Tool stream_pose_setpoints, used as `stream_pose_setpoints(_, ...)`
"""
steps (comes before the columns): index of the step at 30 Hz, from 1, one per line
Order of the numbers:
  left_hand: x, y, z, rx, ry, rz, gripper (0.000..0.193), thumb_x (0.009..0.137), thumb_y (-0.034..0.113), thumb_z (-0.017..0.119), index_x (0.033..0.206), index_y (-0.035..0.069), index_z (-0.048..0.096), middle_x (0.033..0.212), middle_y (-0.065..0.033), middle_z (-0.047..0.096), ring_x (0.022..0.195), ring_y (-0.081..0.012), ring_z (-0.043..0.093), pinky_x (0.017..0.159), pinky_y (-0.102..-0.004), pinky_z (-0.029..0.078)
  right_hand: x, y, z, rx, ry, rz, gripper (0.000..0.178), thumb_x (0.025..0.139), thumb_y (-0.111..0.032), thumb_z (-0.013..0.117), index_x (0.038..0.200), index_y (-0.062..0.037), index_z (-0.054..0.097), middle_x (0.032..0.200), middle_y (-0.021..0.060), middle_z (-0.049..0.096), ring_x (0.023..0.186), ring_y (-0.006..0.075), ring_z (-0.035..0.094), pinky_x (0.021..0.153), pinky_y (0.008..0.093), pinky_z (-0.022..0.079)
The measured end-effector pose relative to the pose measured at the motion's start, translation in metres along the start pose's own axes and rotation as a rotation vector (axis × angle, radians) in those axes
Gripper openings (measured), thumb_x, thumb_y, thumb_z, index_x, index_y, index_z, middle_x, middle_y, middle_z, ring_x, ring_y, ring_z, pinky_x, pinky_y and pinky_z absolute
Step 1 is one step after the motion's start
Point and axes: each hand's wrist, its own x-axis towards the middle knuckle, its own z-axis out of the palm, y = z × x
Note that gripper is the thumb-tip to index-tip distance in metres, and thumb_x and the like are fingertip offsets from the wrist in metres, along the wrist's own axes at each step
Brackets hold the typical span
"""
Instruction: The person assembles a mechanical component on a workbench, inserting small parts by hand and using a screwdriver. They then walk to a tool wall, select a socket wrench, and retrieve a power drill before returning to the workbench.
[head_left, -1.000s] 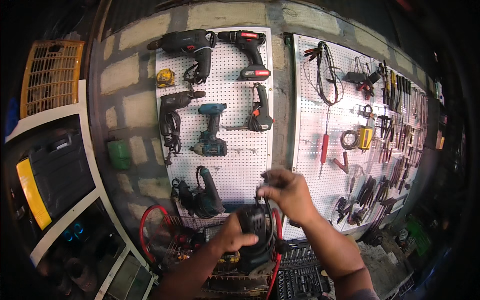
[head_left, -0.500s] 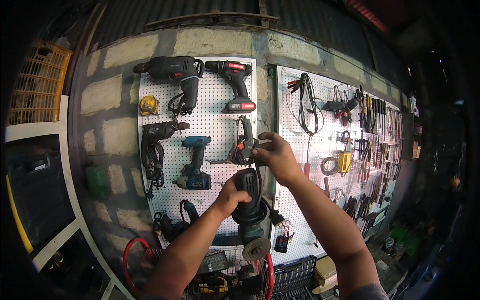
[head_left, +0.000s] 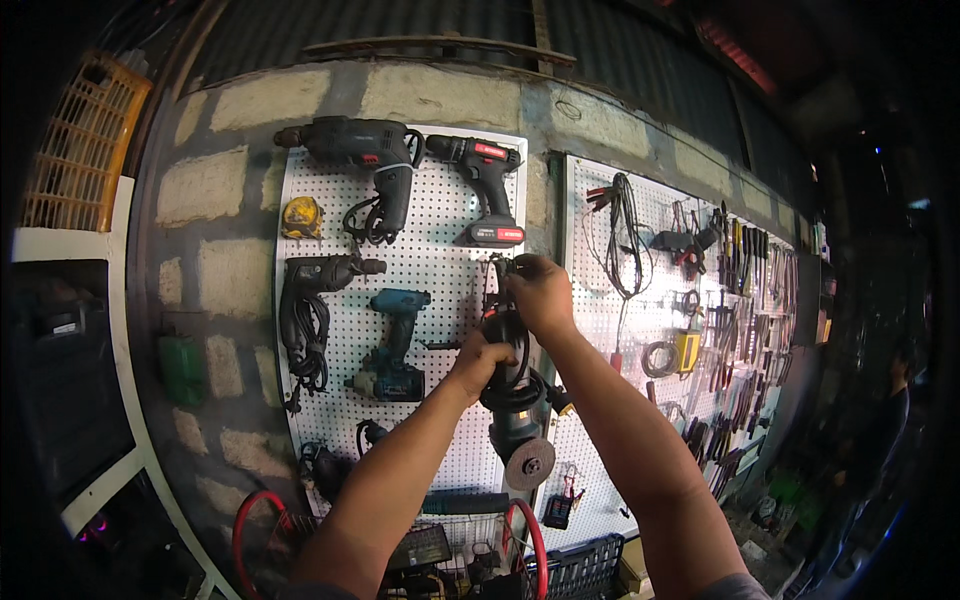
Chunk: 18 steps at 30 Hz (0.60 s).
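Observation:
My left hand (head_left: 480, 366) is wrapped round the dark body of an angle grinder (head_left: 513, 432), held upright in front of the left pegboard (head_left: 345, 235). Its round disc (head_left: 530, 463) hangs at the bottom, and black cord (head_left: 516, 400) is looped about its middle. Above it, my right hand (head_left: 540, 300) has its fingers curled in a pinch on the cord by the grinder's upper end, close to the board. Those fingertips are partly hidden. Just behind them hangs a slim dark tool, mostly covered by the hand.
A corded drill (head_left: 365, 150), a cordless drill (head_left: 485, 185), a teal impact driver (head_left: 395, 345) and a yellow tape measure (head_left: 302, 217) hang around the grinder. Many hand tools fill the right pegboard (head_left: 600, 310). Below stand a red-handled wire basket (head_left: 540, 560) and an open socket case (head_left: 585, 570).
The grinder and my left hand have risen and shifted slightly right. My right hand has drawn in beside the grinder's upper end, its fingers more curled. The view has shifted a little.

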Motion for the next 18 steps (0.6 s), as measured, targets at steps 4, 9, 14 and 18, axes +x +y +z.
stream_pose_setpoints(4,0.008,-0.002,-0.001,0.041,0.027,0.031,0.033,0.079,0.009,0.064,0.110,0.001,0.070,0.091,-0.0063,0.069,0.077,-0.0187,0.069,0.070,-0.0335,0.060,0.007,0.015,0.005,0.010,0.041,0.014,0.041,0.090,-0.016,0.085,0.127,0.0009,0.081,0.114,0.0221,0.084,0.106,0.0323,0.083,0.096,0.0408,0.063)
stream_pose_setpoints(9,0.017,-0.001,-0.007,-0.014,0.023,-0.053,0.038,0.078,0.012,0.067,0.115,0.003,0.069,0.095,-0.0055,0.067,0.084,-0.0189,0.066,0.077,-0.0340,0.057,0.019,0.019,0.012,0.090,-0.002,0.012,0.041,0.090,-0.016,0.085,0.128,0.0012,0.081,0.113,0.0225,0.084,0.105,0.0314,0.083,0.095,0.0406,0.063)
stream_pose_setpoints(14,0.021,0.000,-0.021,-0.002,0.002,-0.048,0.037,0.078,0.013,0.067,0.113,0.004,0.069,0.094,-0.0049,0.066,0.080,-0.0187,0.065,0.076,-0.0342,0.057,0.023,0.007,0.015,-0.012,-0.023,-0.021,0.044,0.091,-0.014,0.086,0.129,0.0069,0.078,0.115,0.0202,0.085,0.098,0.0231,0.082,0.089,0.0365,0.064)
stream_pose_setpoints(18,0.022,-0.001,-0.029,0.064,0.005,-0.042,0.040,0.080,0.013,0.062,0.116,0.000,0.071,0.100,-0.0116,0.077,0.086,-0.0212,0.075,0.081,-0.0369,0.064,0.020,0.001,0.018,-0.060,-0.004,0.038,0.042,0.090,-0.017,0.088,0.125,0.0051,0.081,0.111,0.0194,0.085,0.098,0.0239,0.083,0.090,0.0362,0.064)
